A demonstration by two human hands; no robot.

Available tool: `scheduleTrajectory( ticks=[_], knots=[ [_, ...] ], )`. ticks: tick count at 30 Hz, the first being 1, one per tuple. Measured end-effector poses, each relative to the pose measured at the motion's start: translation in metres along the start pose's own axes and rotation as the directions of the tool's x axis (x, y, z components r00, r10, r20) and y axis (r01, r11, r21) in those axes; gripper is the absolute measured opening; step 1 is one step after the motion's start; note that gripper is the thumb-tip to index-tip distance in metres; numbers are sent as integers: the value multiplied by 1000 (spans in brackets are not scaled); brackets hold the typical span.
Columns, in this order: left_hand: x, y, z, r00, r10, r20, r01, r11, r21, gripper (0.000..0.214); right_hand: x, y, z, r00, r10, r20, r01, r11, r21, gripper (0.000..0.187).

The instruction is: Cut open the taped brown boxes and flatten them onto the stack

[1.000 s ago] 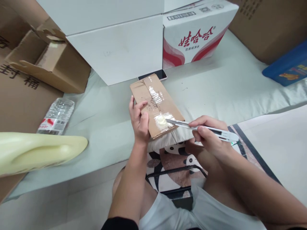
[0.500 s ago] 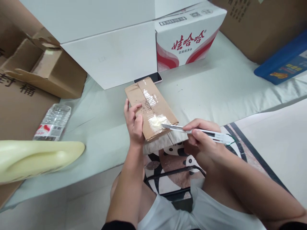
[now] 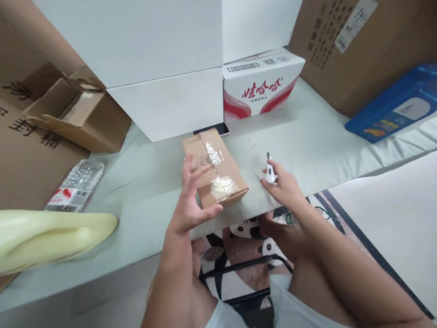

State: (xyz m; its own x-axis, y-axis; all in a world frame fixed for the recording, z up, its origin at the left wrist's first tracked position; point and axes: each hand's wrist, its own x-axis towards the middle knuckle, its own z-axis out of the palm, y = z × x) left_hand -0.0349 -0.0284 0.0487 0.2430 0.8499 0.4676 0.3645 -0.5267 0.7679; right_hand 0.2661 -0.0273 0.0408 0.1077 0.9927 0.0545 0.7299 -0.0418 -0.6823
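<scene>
A small brown cardboard box (image 3: 218, 166) with clear tape along its top lies flat on the pale green cloth. Beside its near left edge is my left hand (image 3: 193, 200), open, thumb and fingers spread; whether a fingertip touches the box I cannot tell. To the right of the box, my right hand (image 3: 283, 182) is closed on a white utility knife (image 3: 271, 173), held low over the cloth and pointing away from me. The blade end looks short and dark. Part of the knife's handle is hidden by my fingers.
Behind the box lies a phone (image 3: 221, 129), against white cartons (image 3: 170, 105) and a red-and-white carton (image 3: 259, 93). To the left are a plastic water bottle (image 3: 77, 184), a pale yellow container (image 3: 61, 237) and an open cardboard box (image 3: 99, 116). A blue bottle (image 3: 392, 109) lies right.
My left hand has let go of the cardboard box, which now rests flat. My right hand has moved the utility knife away from the tape to the cloth on the right; the long blade no longer shows.
</scene>
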Motion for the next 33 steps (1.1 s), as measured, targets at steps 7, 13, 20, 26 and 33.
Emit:
scheduleTrajectory(
  ticks=[7,13,20,26,33],
  knots=[
    [0,1,0,999,-16,-52,23,990,137,78,3,15,21,973,-133,189,189,929,-317,74],
    [3,-8,1,932,184,-312,-112,966,233,53,2,16,26,973,-160,169,203,938,-281,74],
    [4,-6,7,872,284,-400,-178,943,282,44,-2,-5,13,977,-122,-173,138,987,83,50],
    [3,-6,15,934,251,-256,-182,948,262,51,-35,-37,-1,868,-101,-486,412,694,590,24],
    [2,-6,22,953,200,-227,-160,970,184,50,-56,-50,10,988,-146,-42,129,661,740,33]
  ],
)
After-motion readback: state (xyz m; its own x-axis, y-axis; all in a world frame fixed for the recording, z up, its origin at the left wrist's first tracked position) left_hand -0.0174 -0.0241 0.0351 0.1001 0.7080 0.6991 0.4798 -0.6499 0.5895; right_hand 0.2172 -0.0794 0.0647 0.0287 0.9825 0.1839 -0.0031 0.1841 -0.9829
